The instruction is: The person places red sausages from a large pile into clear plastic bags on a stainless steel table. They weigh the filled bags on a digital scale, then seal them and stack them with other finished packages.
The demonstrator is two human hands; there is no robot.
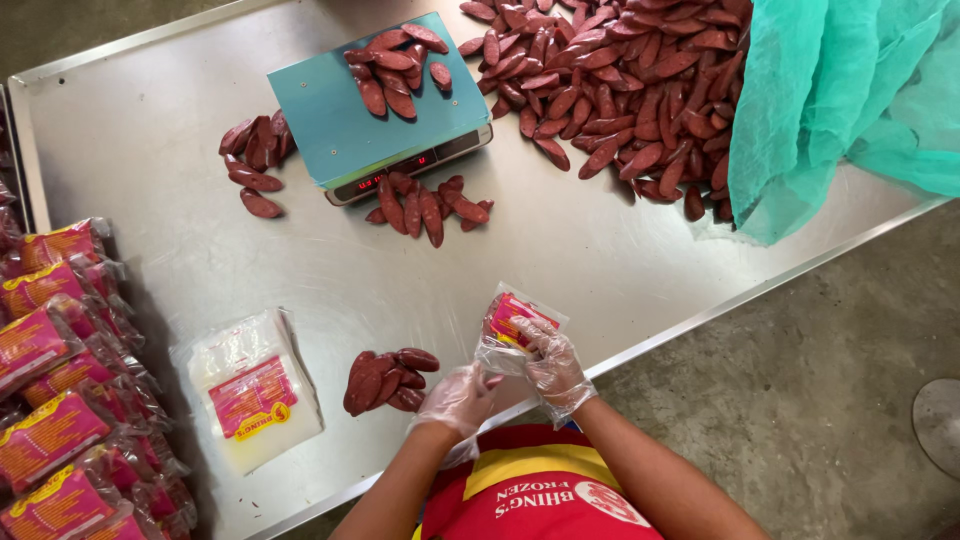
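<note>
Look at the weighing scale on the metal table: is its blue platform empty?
No: several dark red sausages lie on the blue platform of the scale, with more loose beside it on the table.

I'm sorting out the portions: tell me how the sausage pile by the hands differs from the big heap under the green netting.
The small sausage pile holds only a handful, bunched compactly; the big sausage heap holds many, spread widely. The small pile lies fully uncovered near the left hand; the big heap is partly hidden by green netting. Both are dark red sausages on the metal table.
</note>
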